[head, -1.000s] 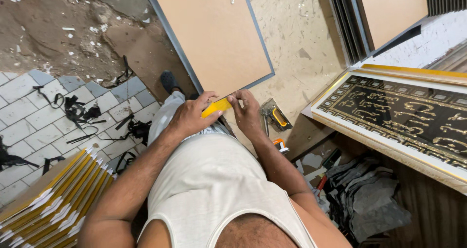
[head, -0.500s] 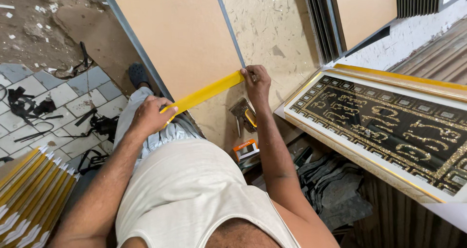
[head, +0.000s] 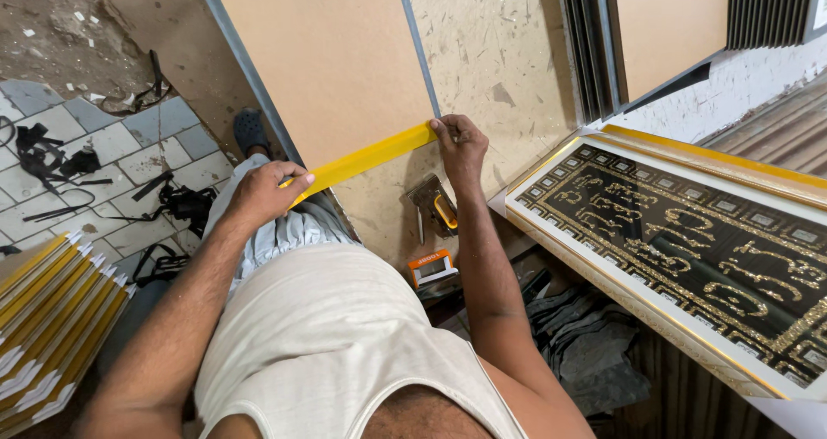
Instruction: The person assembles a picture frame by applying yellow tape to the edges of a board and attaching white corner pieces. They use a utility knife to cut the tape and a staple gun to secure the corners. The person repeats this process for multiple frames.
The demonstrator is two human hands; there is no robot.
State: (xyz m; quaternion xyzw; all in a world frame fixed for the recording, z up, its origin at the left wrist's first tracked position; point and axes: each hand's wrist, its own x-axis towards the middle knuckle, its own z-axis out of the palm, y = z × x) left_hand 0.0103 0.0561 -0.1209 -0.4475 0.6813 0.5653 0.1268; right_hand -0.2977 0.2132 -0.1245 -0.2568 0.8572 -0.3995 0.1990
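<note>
A strip of yellow tape is stretched taut between both hands across the near edge of a brown backing board with a grey metal rim. My left hand grips the tape's left end, likely at the roll, which is hidden under the fingers. My right hand presses the tape's right end down at the board's lower right corner. The board lies flat on a scratched beige worktop.
A staple gun and a small orange box lie on the worktop just below my right hand. A large black and gold framed piece sits at the right. Gold frame mouldings are stacked at lower left. Black scraps litter the tiled floor.
The hands, close together a second ago, have pulled apart, drawing out a longer strip of yellow tape. The right hand has moved to the board's corner.
</note>
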